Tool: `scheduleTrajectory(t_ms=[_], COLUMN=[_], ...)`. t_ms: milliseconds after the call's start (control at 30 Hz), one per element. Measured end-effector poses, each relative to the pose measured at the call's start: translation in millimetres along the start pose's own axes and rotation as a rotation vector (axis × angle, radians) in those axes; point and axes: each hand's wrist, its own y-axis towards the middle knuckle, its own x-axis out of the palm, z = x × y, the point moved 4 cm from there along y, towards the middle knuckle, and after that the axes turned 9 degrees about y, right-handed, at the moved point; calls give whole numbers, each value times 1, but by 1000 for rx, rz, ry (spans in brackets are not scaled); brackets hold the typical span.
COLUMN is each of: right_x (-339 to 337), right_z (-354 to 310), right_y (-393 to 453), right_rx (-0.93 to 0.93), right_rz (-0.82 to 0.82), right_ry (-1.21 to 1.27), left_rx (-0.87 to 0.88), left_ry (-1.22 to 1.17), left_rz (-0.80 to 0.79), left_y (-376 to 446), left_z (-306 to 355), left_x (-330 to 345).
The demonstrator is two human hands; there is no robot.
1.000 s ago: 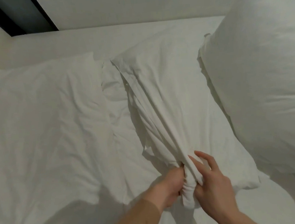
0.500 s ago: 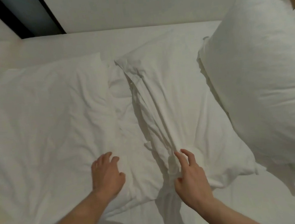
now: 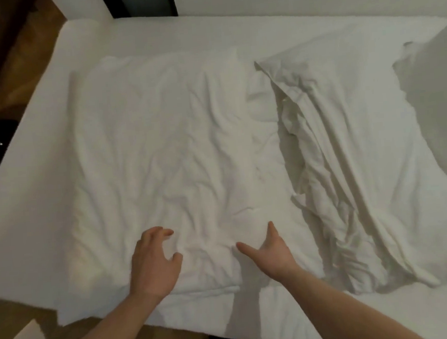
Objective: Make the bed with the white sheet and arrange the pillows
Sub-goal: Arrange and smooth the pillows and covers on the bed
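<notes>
Near the front edge of the mattress [image 3: 44,183], toward its left side, lay the left pillow [image 3: 162,152], a wrinkled white one, its long axis running away from the person toward the far edge. Both hands were poised over its near end, so the pillow stretched straight ahead of them. The left hand [image 3: 155,263] was over the near end, its fingers [image 3: 163,231] spread and loosely curved like a claw, gripping nothing; whether they touched the cloth could not be told. The right hand [image 3: 273,253] was at the pillow's near right corner, palm turned inward, fingers straight and spread, thumb out to the left, holding nothing. Both were about equally near the pillow, the left nearer its middle, the right at its right edge.

Just beside that pillow on the right, with a puckered strip of white sheet [image 3: 264,128] showing between them, lay a second pillow [image 3: 349,146], slanted and heavily creased. A third white pillow [image 3: 434,72] sat at the mattress's far right corner, partly cut off by the frame. Judging from this, the next move called for gripping the left pillow's near end with both hands.
</notes>
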Motion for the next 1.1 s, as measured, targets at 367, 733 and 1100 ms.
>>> scheduleTrajectory(t_ms=[367, 733, 1100], right_x=[93, 32, -28], right_z=[-82, -4, -105], right_y=[-30, -42, -24], right_rx=[-21, 267, 19], right_rz=[-164, -87, 90], right_ry=[329, -238, -58], left_rx=[-69, -290, -132], left_ry=[-82, 51, 208], left_rz=[52, -254, -187], left_y=[19, -13, 60], left_z=[-61, -105, -59], left_x=[-37, -59, -107])
